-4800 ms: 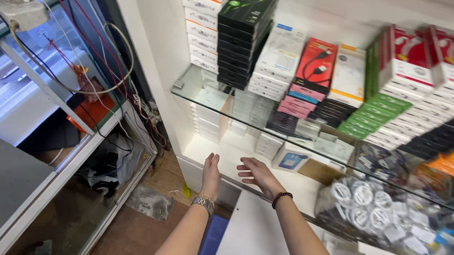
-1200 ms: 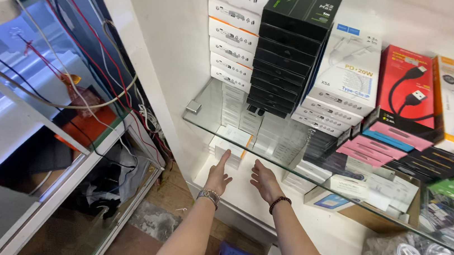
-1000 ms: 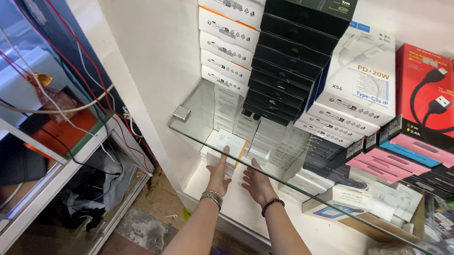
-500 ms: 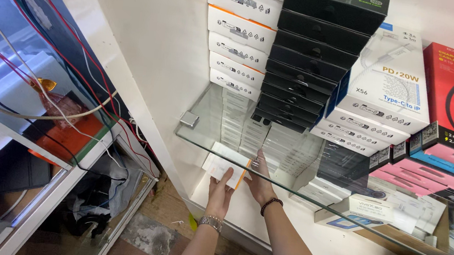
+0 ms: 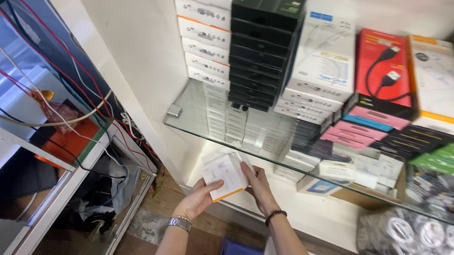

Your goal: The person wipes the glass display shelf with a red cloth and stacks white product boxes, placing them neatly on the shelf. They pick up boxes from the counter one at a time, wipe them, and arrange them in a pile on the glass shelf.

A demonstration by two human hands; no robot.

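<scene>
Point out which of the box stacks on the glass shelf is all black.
The tall black stack, second from the left. The white, orange-edged boxes stand to its left and white cable boxes to its right; only this stack is dark throughout, its top box marked in green.

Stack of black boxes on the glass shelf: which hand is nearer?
Right. The right hand is almost under the stack of black boxes; the left hand is lower and further left.

White box (image 5: 225,175) between left hand (image 5: 199,198) and right hand (image 5: 259,187)

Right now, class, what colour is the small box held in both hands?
White with an orange edge, the small box shows best in the head view.
</scene>
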